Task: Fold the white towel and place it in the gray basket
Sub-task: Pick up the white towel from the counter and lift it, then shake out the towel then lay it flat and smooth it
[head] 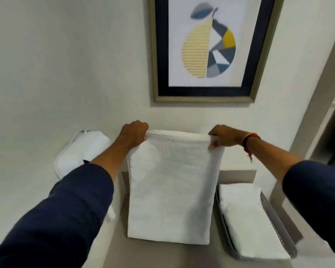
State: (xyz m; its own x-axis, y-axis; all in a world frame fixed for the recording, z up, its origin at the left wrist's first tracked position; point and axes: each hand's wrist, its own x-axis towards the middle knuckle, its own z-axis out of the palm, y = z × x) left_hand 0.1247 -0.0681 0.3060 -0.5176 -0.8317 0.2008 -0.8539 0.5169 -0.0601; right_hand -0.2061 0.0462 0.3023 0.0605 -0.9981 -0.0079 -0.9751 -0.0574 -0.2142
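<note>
1. The white towel [168, 190] hangs in the air in front of the person, over a tan table [116, 248]. It looks already doubled over, because the top edge is thick and the shape is a neat tall rectangle. Its bottom edge is down by the tabletop; whether it touches cannot be told.
2. The left hand [134, 134] is closed and pinches the top left corner of the towel. The right hand [225, 137] is closed and pinches the top right corner. A red band sits on the right wrist.
3. The step in hand seems to be the folding part. The towel is not in the basket yet.
4. The next move likely calls for one more fold. The person could lay the towel down and bring the top edge to the bottom edge, keeping the corners lined up so it stays tidy.
5. The gray basket [278, 227] sits just beside the towel, on the right. It already holds a folded white cloth [249, 219], so the new towel would have to go on top.
6. The table is narrow, and a wall stands close behind it. There is little free room on the table.
7. A white slipper [81, 151] lies to the left, and a framed pear picture [207, 49] hangs on the wall above.
</note>
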